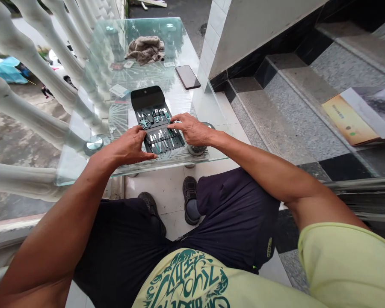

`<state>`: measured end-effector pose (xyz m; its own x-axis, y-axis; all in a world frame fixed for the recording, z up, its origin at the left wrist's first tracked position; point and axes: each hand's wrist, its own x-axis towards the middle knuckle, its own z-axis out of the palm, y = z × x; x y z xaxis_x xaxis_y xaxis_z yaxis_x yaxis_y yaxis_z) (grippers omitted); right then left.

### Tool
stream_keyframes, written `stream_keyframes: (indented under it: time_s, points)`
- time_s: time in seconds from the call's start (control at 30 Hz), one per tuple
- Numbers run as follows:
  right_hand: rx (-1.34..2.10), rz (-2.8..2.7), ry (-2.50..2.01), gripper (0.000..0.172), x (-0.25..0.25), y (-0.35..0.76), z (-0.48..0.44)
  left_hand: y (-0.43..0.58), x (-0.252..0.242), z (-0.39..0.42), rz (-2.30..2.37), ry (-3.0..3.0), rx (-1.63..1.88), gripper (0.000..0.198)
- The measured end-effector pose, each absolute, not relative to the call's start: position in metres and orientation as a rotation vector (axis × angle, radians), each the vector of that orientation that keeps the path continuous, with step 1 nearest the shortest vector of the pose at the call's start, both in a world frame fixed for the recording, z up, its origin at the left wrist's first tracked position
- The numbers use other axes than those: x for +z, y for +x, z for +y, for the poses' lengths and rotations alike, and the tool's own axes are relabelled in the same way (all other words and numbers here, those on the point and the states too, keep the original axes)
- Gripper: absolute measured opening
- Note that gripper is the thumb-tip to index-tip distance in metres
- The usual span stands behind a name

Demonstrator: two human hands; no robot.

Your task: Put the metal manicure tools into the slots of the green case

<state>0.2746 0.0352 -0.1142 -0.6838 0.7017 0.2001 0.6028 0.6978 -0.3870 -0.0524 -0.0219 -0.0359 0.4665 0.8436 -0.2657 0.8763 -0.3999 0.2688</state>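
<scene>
Head view: tool case (157, 124) between left grip (128, 147) and right grip (192, 130), both spread wide.

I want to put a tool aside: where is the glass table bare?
Bare glass lies between the tool case and the cloth, and beside the left hand at the table's near corner. The case under the right hand is crowded.

The person is sitting and stretching both bare arms forward. The left arm (67, 222) is reaching up from the low left. The left hand (130, 147) is lying palm down, fingers bent a little and pointing right. The right arm (269, 171) is bending at the elbow. The right hand (192, 129) is lying palm down, fingers spread and pointing left. The hands are close but not touching.
</scene>
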Motion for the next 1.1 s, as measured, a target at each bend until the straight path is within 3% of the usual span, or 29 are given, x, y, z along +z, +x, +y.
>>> stream_keyframes:
  time_s: [0.37, 0.63, 0.77, 1.1]
  points:
    - [0.399, -2.554, -0.984, 0.075, -0.125, 0.274, 0.037, -0.053, -0.038, -0.02, 1.459, 2.37, -0.158, 0.089]
    - [0.406, -2.533, -0.934, 0.069, -0.127, 0.276, 0.04, -0.053, -0.039, -0.02, 1.451, 2.388, -0.155, 0.089]
    - [0.395, -2.506, -0.898, 0.075, -0.127, 0.275, 0.037, -0.053, -0.041, -0.019, 1.453, 2.399, -0.171, 0.086]
    - [0.161, -2.605, -0.584, 0.079, -0.122, 0.261, -0.003, -0.052, -0.044, -0.019, 1.457, 2.395, -0.163, 0.086]
